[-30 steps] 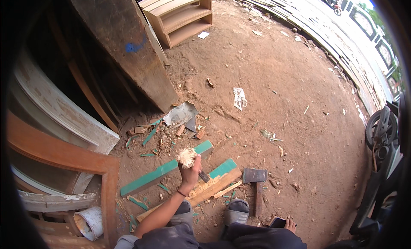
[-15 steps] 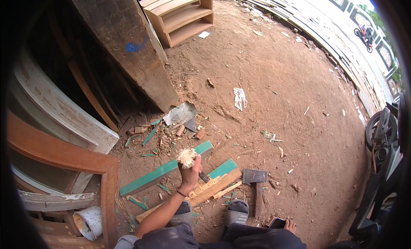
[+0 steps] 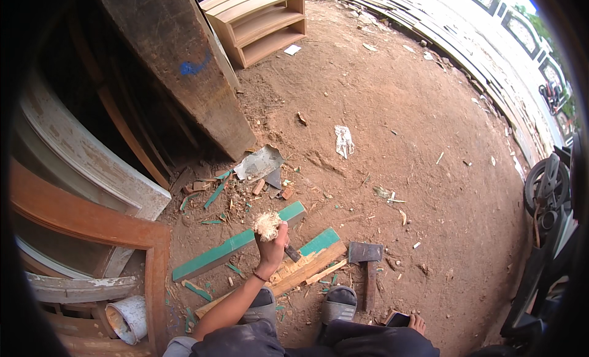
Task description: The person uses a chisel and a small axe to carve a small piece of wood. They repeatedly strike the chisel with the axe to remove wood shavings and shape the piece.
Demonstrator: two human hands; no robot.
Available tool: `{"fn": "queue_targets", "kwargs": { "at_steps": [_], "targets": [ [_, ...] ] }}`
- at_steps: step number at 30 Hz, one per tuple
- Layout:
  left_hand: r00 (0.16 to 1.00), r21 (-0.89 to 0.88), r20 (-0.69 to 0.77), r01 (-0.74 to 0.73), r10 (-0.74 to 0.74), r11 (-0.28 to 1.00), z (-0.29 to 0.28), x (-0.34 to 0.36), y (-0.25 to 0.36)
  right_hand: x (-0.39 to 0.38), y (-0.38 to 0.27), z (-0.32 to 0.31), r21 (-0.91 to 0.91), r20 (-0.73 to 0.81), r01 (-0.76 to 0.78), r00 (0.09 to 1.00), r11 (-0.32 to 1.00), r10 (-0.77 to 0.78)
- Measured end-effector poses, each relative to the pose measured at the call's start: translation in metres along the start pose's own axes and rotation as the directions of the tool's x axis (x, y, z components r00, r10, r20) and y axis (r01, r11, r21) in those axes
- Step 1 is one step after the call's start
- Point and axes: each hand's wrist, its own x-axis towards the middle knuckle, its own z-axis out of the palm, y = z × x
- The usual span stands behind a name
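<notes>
My left hand (image 3: 272, 254) is closed round the handle of a chisel (image 3: 266, 224), whose top end is pale and frayed. Its dark metal blade points down to the right at a chipped wooden beam (image 3: 310, 265) with green paint on its far end. A second, green-painted beam (image 3: 211, 257) lies just behind it. To the right of the chipped beam is a hatchet (image 3: 366, 252) with a dark head and wooden handle. My right hand (image 3: 418, 324) is low, beside a dark phone (image 3: 397, 320), fingers side by side; my knee partly hides both.
Sandals (image 3: 339, 303) on my feet stand near the beams. Wooden frames (image 3: 156, 259) and a white bucket (image 3: 127, 320) are at the left, a thick timber slab (image 3: 184, 68) behind. A wooden shelf unit (image 3: 264, 25) stands far back; a motorbike (image 3: 546, 191) is at the right edge.
Both my hands and the chisel stay almost in place. A motorbike on the distant road has moved right and farther toward the rim.
</notes>
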Motion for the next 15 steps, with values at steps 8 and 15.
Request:
{"fn": "queue_targets", "kwargs": {
  "at_steps": [8, 15],
  "targets": [
    [1.0, 0.004, -0.014, 0.009, -0.009, 1.0, -0.0009, 0.0003, -0.002, 0.0008, -0.0009, -0.0004, 0.011, 0.031, -0.012, 0.999, 1.0, 0.012],
    [1.0, -0.03, -0.004, -0.001, 0.001, 1.0, -0.0075, 0.0022, -0.0093, 0.0017, -0.0013, -0.0005, 0.002, 0.006, 0.016, 1.0, 1.0, -0.016]
  ]
}}
